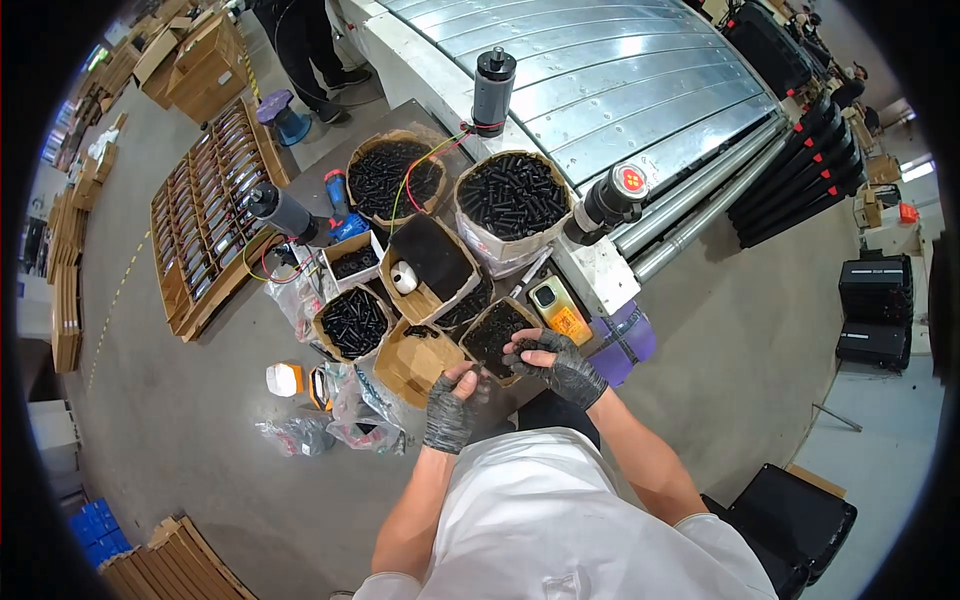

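Note:
Both my hands wear dark grey fingerless gloves. They meet low over the near side of a small box of black parts (492, 340). My left hand (450, 408) is closed, thumb and fingers pinched together; whatever it grips is too small to name. Over the box's right edge, my right hand (556, 368) curls its fingers round something dark that I cannot make out. Left of the box stands an open cardboard box (412, 362), mostly bare inside. A phone (560, 310) in a yellowish case lies just beyond my right hand.
Cartons of black screws (512, 195) and other black parts (354, 322) crowd the table. A black motor-like cylinder (493, 90) stands on the white frame of a metal slat conveyor (600, 60). Plastic bags (360, 415) lie at left. Beyond are a divided crate (215, 210) and a person's legs (300, 50).

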A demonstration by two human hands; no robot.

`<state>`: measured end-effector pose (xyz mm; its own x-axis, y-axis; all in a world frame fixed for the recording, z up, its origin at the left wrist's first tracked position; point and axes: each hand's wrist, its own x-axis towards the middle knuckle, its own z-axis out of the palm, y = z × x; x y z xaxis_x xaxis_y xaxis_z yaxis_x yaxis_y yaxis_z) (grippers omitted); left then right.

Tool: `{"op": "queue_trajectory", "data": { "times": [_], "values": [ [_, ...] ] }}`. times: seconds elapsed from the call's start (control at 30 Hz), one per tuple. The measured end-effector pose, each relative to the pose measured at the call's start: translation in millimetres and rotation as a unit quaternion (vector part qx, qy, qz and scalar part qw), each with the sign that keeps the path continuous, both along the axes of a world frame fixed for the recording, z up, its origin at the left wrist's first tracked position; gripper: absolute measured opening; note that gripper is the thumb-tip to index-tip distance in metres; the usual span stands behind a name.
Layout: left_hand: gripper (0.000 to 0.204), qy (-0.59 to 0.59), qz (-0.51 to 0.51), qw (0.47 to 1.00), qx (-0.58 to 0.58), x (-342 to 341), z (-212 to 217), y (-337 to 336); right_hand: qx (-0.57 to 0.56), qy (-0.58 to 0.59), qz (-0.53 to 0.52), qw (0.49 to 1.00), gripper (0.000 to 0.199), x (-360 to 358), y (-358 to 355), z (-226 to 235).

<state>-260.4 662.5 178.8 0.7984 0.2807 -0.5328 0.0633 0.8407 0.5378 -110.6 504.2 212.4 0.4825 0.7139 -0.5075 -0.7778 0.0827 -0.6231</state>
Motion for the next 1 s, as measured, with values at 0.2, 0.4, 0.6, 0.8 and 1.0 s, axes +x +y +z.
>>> {"op": "queue_trajectory", "data": {
  "times": [0.2, 0.4, 0.6, 0.8, 1.0],
  "values": [
    [0.02, -0.005, 0.012, 1.0, 0.005, 9.1, -0.6, -3.7, -0.065, -0.053, -0.001, 0.996, 0.028, -4.7, -3.0, 6.5],
    [0.023, -0.003, 0.031, 1.0, 0.004, 23.5, 6.0, -4.9, -0.092, -0.114, 0.011, 0.989, 0.025, -9.8, -2.3, 4.9],
    [0.025, -0.009, 0.019, 1.0, 0.013, 31.1, 4.7, -4.4, -0.035, 0.0, -0.04, 0.999, 0.019, -16.5, 0.1, 11.9],
    [0.025, -0.002, 0.015, 0.998, 0.065, 34.5, -0.3, -9.6, -0.041, -0.001, -0.025, 0.999, 0.015, -19.9, 2.1, 22.6],
    [0.024, 0.003, -0.002, 0.997, 0.083, 36.4, -2.9, -15.9, -0.078, -0.032, -0.004, 0.996, 0.015, -24.0, 7.1, 22.4]
  ]
}}
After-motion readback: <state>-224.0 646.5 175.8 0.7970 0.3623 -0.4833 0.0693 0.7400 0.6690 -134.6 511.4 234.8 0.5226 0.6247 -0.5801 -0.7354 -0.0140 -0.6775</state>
